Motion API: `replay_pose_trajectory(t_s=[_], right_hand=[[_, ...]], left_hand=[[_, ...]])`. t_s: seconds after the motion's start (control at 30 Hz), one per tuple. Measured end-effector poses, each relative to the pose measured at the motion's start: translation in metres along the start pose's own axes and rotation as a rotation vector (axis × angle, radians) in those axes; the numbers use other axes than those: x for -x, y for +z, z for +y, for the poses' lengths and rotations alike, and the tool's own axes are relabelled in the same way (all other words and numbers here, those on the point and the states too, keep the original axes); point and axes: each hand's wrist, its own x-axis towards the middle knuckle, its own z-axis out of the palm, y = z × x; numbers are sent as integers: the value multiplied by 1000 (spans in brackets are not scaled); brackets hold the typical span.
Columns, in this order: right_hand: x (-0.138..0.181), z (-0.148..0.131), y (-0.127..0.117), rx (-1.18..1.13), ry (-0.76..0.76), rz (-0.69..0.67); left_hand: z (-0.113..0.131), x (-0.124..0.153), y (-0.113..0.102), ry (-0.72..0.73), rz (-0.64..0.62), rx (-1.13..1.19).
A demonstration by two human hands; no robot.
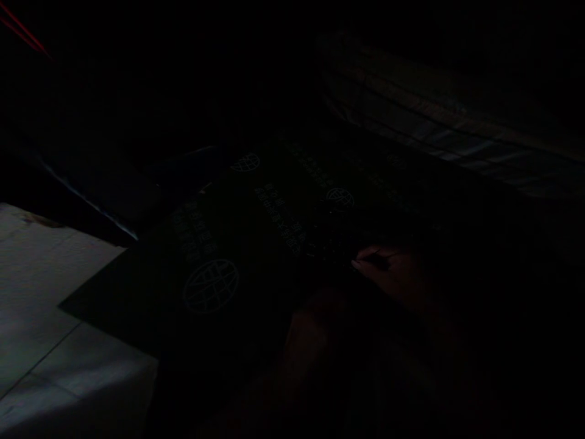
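Note:
The view is very dark. A dark green sheet (pixel 150 286) printed with pale globe marks and lettering spreads across the middle. My right hand (pixel 395 268) is over its right part, with thumb and fingers brought together in a pinch. What lies in that pinch, if anything, is lost in the shadow. Just left of the fingertips is a dark patch with small bright specks (pixel 331 247), too dim to name. My left hand (pixel 311 335) is lower and to the left, near the sheet's lower edge. Its fingers merge into the dark.
Pale floor tiles (pixel 46 360) with dark joints show at the lower left, under the sheet's corner. A dim bundle in a striped or clear wrapping (pixel 439 128) runs along the upper right. A thin red strip (pixel 22 30) shows at the top left.

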Motion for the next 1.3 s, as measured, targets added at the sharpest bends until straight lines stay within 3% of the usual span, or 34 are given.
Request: replay_pose_trajectory(t_s=[0.17, 0.27, 0.43, 0.7, 1.13, 1.3], right_hand=[[0, 3, 8, -54, 15, -29], [-1, 7, 13, 17, 14, 23], [0, 12, 20, 74, -111, 128], [5, 21, 27, -29, -154, 133], [5, 25, 26, -137, -192, 187], [5, 26, 24, -213, -132, 190]], left_hand=[[-23, -39, -4, 91, 132, -214], [-37, -56, -1, 258, 219, -423], [-43, -69, -1, 264, 164, -478], [-39, -79, -4, 169, 6, -451], [-45, -73, -2, 282, 57, -442], [-44, -73, -1, 288, 63, -415]])
